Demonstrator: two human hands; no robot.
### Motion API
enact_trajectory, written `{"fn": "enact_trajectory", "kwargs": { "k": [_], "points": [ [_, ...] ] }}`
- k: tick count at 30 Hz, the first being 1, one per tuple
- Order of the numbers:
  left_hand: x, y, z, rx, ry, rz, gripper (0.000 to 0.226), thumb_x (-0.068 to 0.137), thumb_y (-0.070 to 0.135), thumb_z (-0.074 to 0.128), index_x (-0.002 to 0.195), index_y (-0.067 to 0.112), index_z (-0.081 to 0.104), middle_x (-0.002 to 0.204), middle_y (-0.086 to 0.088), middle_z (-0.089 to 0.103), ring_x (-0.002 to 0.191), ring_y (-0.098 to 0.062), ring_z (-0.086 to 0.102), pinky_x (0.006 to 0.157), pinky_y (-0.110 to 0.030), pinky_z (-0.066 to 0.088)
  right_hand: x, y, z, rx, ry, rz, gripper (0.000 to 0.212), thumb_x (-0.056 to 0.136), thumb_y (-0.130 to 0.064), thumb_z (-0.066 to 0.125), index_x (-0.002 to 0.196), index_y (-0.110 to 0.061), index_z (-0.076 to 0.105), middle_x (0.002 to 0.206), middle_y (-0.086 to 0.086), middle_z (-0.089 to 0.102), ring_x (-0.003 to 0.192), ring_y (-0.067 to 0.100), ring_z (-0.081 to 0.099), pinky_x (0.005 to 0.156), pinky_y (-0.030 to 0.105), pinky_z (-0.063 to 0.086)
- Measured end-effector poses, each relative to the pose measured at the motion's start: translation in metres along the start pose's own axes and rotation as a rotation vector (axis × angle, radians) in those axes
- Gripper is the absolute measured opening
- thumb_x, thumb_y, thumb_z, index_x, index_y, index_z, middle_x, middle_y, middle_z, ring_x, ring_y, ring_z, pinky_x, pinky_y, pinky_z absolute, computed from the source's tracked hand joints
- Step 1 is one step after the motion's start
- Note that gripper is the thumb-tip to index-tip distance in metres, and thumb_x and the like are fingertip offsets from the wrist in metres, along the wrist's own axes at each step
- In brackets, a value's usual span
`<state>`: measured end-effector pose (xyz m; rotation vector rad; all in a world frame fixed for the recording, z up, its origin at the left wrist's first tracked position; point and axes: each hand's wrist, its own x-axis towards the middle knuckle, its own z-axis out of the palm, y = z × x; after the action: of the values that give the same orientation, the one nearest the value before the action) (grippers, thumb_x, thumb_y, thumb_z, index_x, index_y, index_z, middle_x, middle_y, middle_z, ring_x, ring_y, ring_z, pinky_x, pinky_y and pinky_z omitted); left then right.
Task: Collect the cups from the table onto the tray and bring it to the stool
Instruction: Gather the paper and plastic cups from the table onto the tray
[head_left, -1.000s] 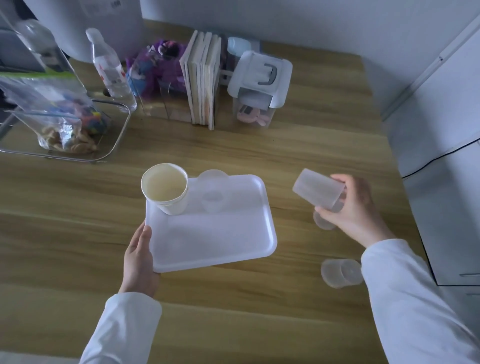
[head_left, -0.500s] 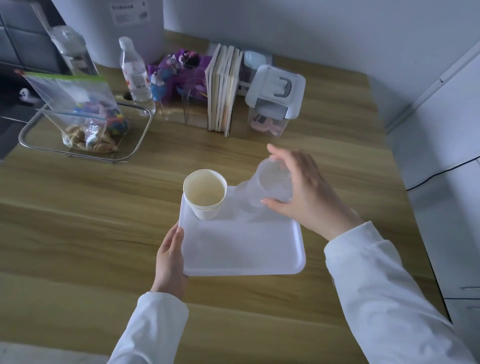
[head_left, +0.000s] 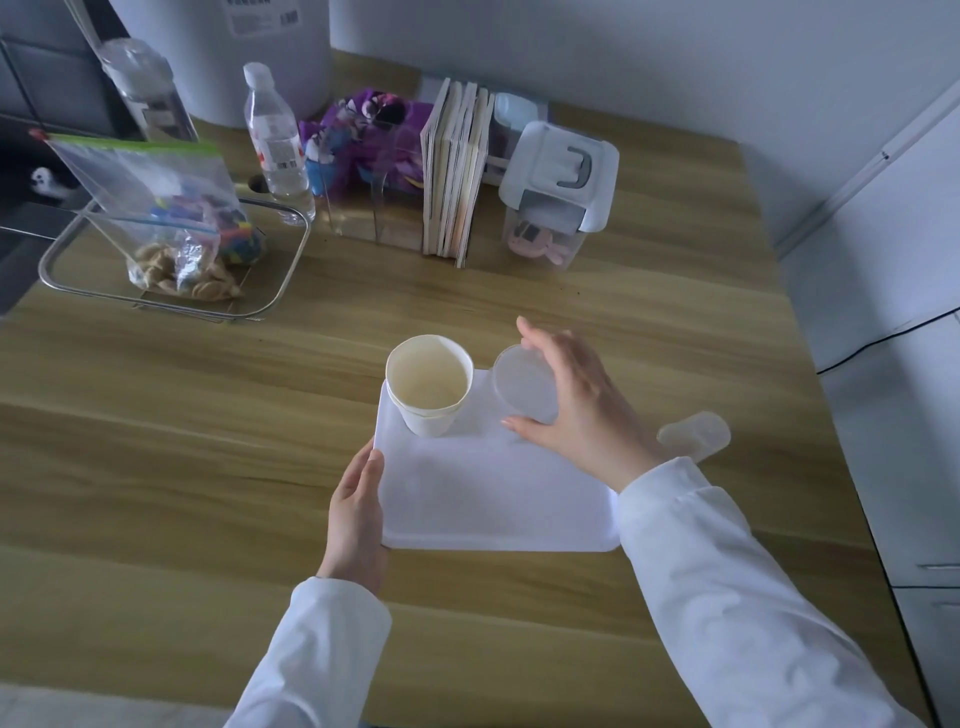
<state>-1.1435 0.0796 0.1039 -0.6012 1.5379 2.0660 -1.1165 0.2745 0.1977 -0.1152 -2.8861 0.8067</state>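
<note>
A white tray (head_left: 493, 499) lies on the wooden table (head_left: 156, 415). A white paper cup (head_left: 429, 384) stands upright in the tray's far left corner. Right beside it stands a clear plastic cup (head_left: 524, 384), with my right hand (head_left: 576, 410) wrapped around it from the right. I cannot tell whether it sits inside another clear cup. My left hand (head_left: 358, 514) grips the tray's near left edge. Another clear plastic cup (head_left: 696, 436) lies on the table just right of my right wrist, off the tray.
Along the back of the table stand a wire basket (head_left: 176, 260) with a plastic bag, a water bottle (head_left: 278, 140), a row of books (head_left: 457, 166) and a white lidded box (head_left: 561, 192). White cabinets (head_left: 893, 312) run along the right.
My right hand carried the clear cup from the table's right side leftward onto the tray and lowered it upright beside the paper cup. The view shifted left, so the tray sits further right in frame.
</note>
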Motion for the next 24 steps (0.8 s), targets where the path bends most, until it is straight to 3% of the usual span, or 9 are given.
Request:
{"fn": "enact_trajectory", "kwargs": {
  "k": [10,14,17,20,24],
  "points": [
    [0.003,0.0,0.0,0.018,-0.019,-0.007,0.029,0.097,0.026,0.045,0.122,0.024,0.06,0.112,-0.003,0.069,0.1,-0.024,0.065,0.075,-0.034,0.052,0.002,-0.004,0.011,0.01,0.007,0.052,0.095,0.064,-0.025,0.079,0.141,-0.013,0.025,0.128,0.009,0.045,0.123,0.022,0.038,0.09,0.01,0.021],
    [0.005,-0.001,0.001,0.028,-0.029,-0.011,0.027,0.097,0.027,0.045,0.118,0.026,0.061,0.113,-0.004,0.069,0.102,-0.025,0.065,0.079,-0.036,0.051,-0.005,-0.001,0.005,0.017,-0.023,0.078,0.104,0.061,-0.029,0.081,0.142,-0.014,0.018,0.138,0.008,0.037,0.125,0.012,0.024,0.097,0.01,0.014],
    [0.007,-0.004,0.002,0.03,-0.043,-0.026,0.029,0.096,0.027,0.046,0.122,0.025,0.06,0.111,-0.003,0.069,0.099,-0.024,0.066,0.075,-0.034,0.052,-0.016,0.013,-0.01,0.039,0.044,0.154,0.102,0.061,-0.03,0.08,0.142,-0.015,0.021,0.137,0.008,0.038,0.127,0.018,0.031,0.103,0.018,0.022],
    [0.01,-0.008,0.004,0.046,-0.043,-0.034,0.027,0.096,0.028,0.046,0.119,0.027,0.061,0.114,-0.004,0.069,0.101,-0.025,0.065,0.076,-0.036,0.052,-0.035,0.045,-0.033,0.059,0.144,0.281,0.094,0.064,-0.033,0.076,0.141,-0.02,0.024,0.135,0.007,0.041,0.127,0.02,0.037,0.104,0.034,0.036],
    [0.01,-0.015,0.013,0.051,-0.008,-0.024,0.022,0.096,0.027,0.047,0.109,0.032,0.063,0.115,-0.005,0.068,0.1,-0.026,0.064,0.078,-0.038,0.051,-0.067,0.102,-0.062,0.013,0.177,0.462,0.085,0.068,-0.029,0.075,0.139,-0.02,0.029,0.136,0.009,0.04,0.128,0.022,0.037,0.106,0.043,0.036]
  ]
}}
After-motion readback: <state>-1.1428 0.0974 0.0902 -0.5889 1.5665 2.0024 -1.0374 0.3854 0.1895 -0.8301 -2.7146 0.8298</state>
